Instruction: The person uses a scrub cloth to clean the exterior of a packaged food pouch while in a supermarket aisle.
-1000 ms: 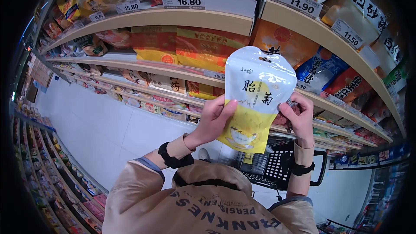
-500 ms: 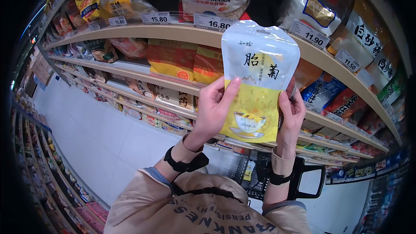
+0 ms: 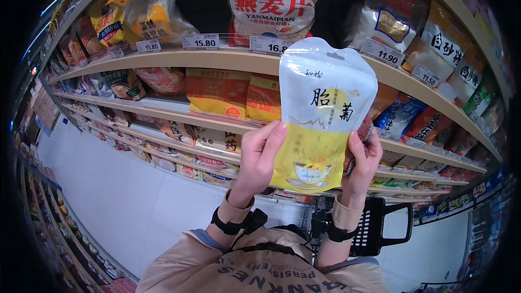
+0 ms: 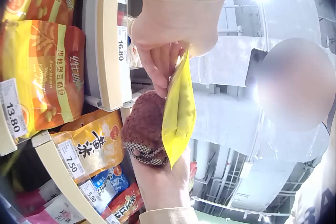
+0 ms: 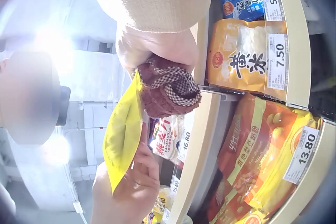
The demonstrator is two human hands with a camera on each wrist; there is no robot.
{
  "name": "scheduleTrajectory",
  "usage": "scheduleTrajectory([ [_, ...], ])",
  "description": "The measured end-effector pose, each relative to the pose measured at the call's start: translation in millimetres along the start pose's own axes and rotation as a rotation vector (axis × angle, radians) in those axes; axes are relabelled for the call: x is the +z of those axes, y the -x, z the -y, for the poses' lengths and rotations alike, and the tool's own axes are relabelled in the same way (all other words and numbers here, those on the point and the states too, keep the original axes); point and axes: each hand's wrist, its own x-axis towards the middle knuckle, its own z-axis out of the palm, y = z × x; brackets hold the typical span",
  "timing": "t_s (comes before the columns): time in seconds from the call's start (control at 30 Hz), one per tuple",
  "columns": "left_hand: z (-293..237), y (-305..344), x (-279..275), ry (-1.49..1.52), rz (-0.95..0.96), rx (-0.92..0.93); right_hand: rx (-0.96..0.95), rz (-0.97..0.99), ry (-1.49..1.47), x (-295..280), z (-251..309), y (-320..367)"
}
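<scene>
A white and yellow pouch [image 3: 320, 125] with a cup printed on it is held upright, its printed front toward the head camera. The left hand [image 3: 260, 157] pinches its left edge, thumb in front and fingers behind. On the right edge, the right hand [image 3: 362, 160] grips it with the thumb in front. A fuzzy brown item with checked trim [image 4: 144, 127] sits behind the pouch, against the right hand; in the right wrist view this brown item [image 5: 168, 90] hangs beside the pouch's yellow side [image 5: 123, 134].
Shelves with price tags [image 3: 271, 45] curve across behind the pouch, stocked with an oatmeal bag [image 3: 271, 8], orange packets [image 3: 217, 92] and white bags. A black basket or cart [image 3: 374, 228] stands below at the right. Pale floor [image 3: 125, 168] shows at left, with another shelf row beyond.
The head view has shifted, bringing more of the upper shelf into sight. The pouch rose, then sank slightly, and now faces the head camera more squarely. Both hands keep their hold.
</scene>
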Motion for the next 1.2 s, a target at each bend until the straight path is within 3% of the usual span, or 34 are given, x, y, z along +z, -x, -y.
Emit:
scheduleTrajectory([
  [0.23,-6.3,2.8,-5.6,-0.066,-0.018,0.034,-0.015,0.055,-0.037,2.2,1.1,-0.4],
  [0.33,-8.6,3.6,-5.5,0.028,-0.022,-0.027,-0.013,0.058,-0.015,6.9,5.6,1.2],
  [0.5,-15.5,-0.9,-2.9,0.375,-0.021,-0.305,0.115,0.012,0.005,12.7,12.0,1.2],
  [0.57,-12.7,-1.7,-1.8,0.371,-0.023,-0.323,0.142,0.005,-0.008,11.8,11.7,1.2],
  [1.03,-3.7,-7.9,-3.5,0.345,-0.049,-0.325,0.136,0.012,-0.026,10.1,-1.0,-2.8],
  [1.2,4.8,-8.0,-10.3,0.300,0.018,-0.246,0.024,0.020,0.002,10.2,-0.9,-1.8],
])
